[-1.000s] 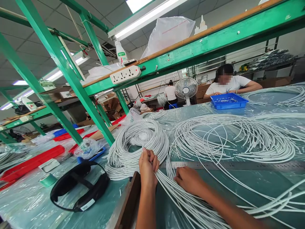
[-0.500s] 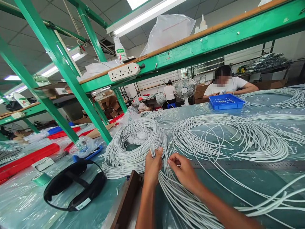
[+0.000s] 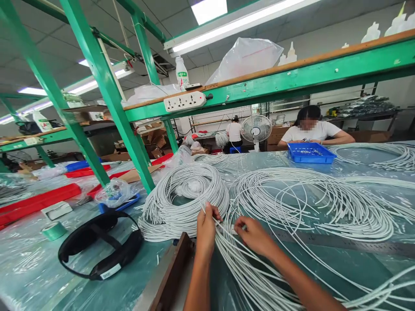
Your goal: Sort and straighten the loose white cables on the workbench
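My left hand (image 3: pixel 208 226) is closed around a few white cables (image 3: pixel 223 235), whose ends poke up past the thumb. Their lengths run down to the lower right beneath my right forearm. Just to the right, my right hand (image 3: pixel 253 233) has its fingers curled together beside the cables; whether a cable is between the fingertips is hidden. Behind my left hand lies a thick coil of white cable (image 3: pixel 158 207). A wider, looser cable coil (image 3: pixel 253 194) spreads out beyond my right hand.
A brown metal block (image 3: pixel 173 272) stands left of my left forearm. Farther left lie a black headset strap (image 3: pixel 113 265) and green tape (image 3: pixel 53 231). A steel ruler (image 3: pixel 350 242) crosses the right side. Beyond are a blue tray (image 3: pixel 311 159), a seated person (image 3: pixel 311 129) and a green shelf (image 3: pixel 259 90).
My right hand has moved a little away from my left hand, to the right. My left hand stays closed on the cables. The camera view has tilted slightly upward.
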The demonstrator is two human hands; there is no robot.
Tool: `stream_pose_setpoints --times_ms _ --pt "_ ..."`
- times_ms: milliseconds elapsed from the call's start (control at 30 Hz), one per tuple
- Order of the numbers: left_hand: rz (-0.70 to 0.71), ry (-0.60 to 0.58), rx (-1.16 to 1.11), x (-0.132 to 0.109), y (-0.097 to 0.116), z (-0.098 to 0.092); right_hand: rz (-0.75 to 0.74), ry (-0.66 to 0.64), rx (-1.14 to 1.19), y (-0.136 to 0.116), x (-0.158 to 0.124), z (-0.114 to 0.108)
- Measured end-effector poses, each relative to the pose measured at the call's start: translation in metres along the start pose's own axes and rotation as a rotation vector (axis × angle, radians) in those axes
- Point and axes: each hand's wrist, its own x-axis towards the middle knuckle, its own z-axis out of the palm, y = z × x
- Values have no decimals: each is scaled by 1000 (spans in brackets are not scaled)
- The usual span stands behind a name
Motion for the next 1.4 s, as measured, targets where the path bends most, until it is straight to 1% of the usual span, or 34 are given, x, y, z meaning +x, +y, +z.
stream_pose_setpoints --times_ms 67,133,267,400,500,567,600,633,700,733,767,800,867,967,1033,1100,1200,1267,1333,1400 --pt "21 7 -89 -2 5 0 35 -49 -125 10 1 5" --pt "2 -2 -162 -6 11 2 44 -68 -192 19 1 15" --pt "-39 35 -202 -14 19 5 39 -86 -319 30 -1 32" --pt "-53 11 -234 -18 19 3 41 -121 -421 31 -3 36" --pt "-54 3 -232 -17 14 2 102 -77 -477 27 -2 33" --pt "-53 44 -215 -14 10 1 109 -25 -395 21 -2 26" --pt "-53 67 -208 -13 8 1 100 -25 -292 18 -3 20" --pt "-54 89 -204 -11 7 0 85 -50 -157 13 -4 14" --pt "-59 114 -188 -9 5 0 54 -147 117 3 -9 1" --pt "-61 114 -181 -9 5 -1 33 -211 206 -2 -12 -5" --pt "-62 110 -176 -8 5 -1 11 -272 245 -7 -15 -11" --pt "-63 108 -180 -8 6 -1 -15 -318 230 -11 -18 -16" --pt "-74 112 -205 -8 7 -1 -91 -367 94 -16 -22 -24" --pt "-113 110 -233 -9 10 -1 -179 -377 -91 -15 -23 -34" --pt "-108 112 -223 -9 11 -1 -195 -404 -123 -12 -22 -39" --pt "-78 118 -181 -9 11 0 -187 -442 -124 -10 -22 -43" --pt "-18 138 -97 -7 8 1 -214 -474 -132 -11 -22 -48" --pt "-4 154 -89 -6 8 0 -200 -507 -108 -12 -23 -51" --pt "21 139 -124 -6 12 0 -121 -590 2 -10 -22 -53" --pt "67 69 -199 -7 21 -1 -34 -650 188 -5 -19 -51"
